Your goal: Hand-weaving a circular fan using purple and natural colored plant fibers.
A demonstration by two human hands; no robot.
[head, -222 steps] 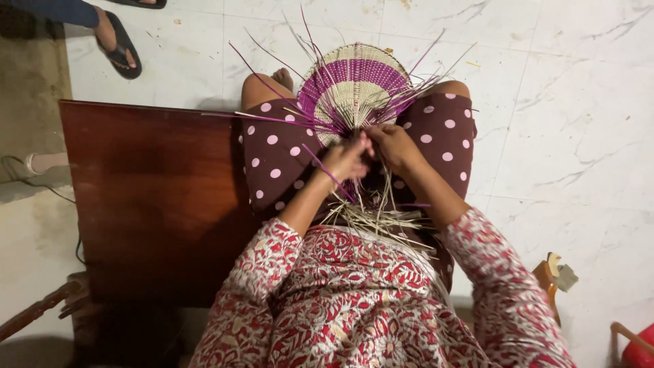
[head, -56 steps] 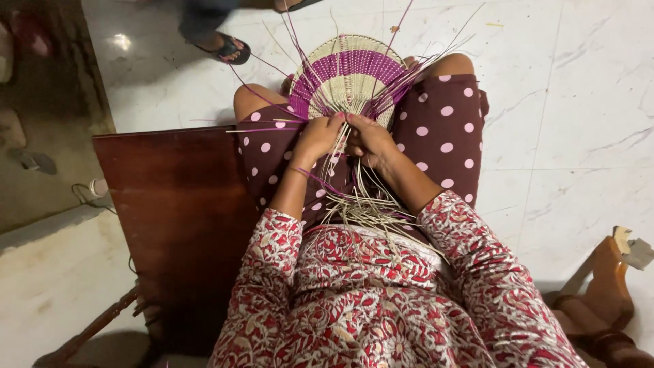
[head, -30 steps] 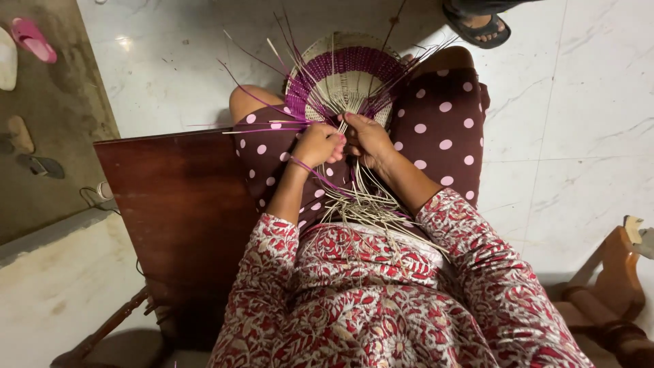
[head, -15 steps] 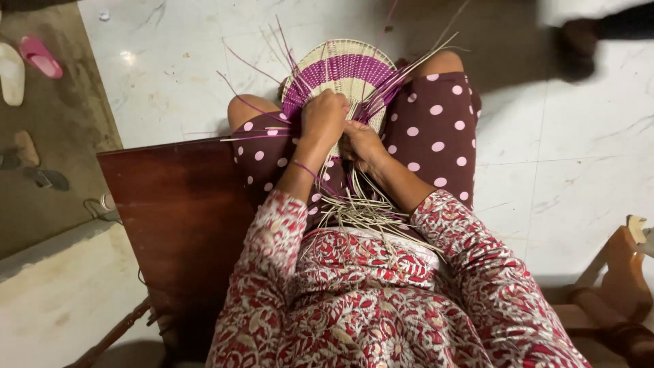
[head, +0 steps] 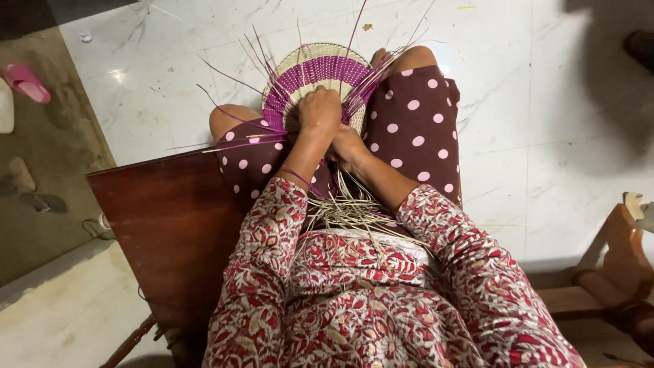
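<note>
The left hand (head: 320, 109) has its fingers curled on the woven disc (head: 320, 68) on the lap. At its 5 o'clock, the right hand (head: 347, 144) pinches pale strands (head: 354, 208). A dark tabletop (head: 163, 232) lies at 8 o'clock.

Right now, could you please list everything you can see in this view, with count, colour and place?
Woven fan-shaped piece: one, purple and straw bands, on the lap.
Loose strands: many, straw and purple, trailing toward the waist.
Wooden table: one, dark red-brown, beside the left leg.
Slipper: one, pink, far left floor.
Wooden chair part: one, brown, right edge.
Marble floor: white.
Dotted trousers: brown, pink spots.
Left hand: on the weave, fingers curled.
Right hand: at the weave's base, grip hidden.
</note>
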